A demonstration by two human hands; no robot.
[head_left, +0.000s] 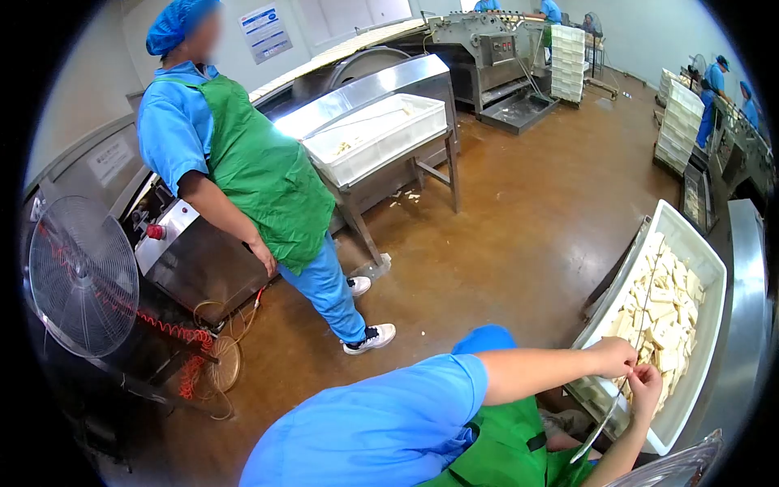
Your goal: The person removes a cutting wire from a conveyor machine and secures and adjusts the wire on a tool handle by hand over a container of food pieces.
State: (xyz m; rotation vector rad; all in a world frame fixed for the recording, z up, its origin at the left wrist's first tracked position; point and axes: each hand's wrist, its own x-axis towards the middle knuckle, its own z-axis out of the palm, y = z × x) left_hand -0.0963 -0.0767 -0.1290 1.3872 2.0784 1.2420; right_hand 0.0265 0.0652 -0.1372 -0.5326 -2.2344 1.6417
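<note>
My left hand [613,357] reaches over the near white crate [712,357] at the lower right. My right hand [645,386] comes up from below and meets it, fingertips touching. Both hands are closed in a pinch; whatever lies between the fingers is too small to make out. Beneath them, many pale flat pieces [667,312] are heaped loosely in the crate. A thin dark rod or cord [646,300] crosses the crate lengthwise and passes close to my fingers. A narrow metal strip [599,434] slants down near my right forearm.
A co-worker [251,162] in a green apron stands at left, arm hanging. Beyond is another white crate [381,134] on a metal stand. A fan [81,276] with red coiled hose stands far left. Stacked crates [680,126], machines and more people are farther back.
</note>
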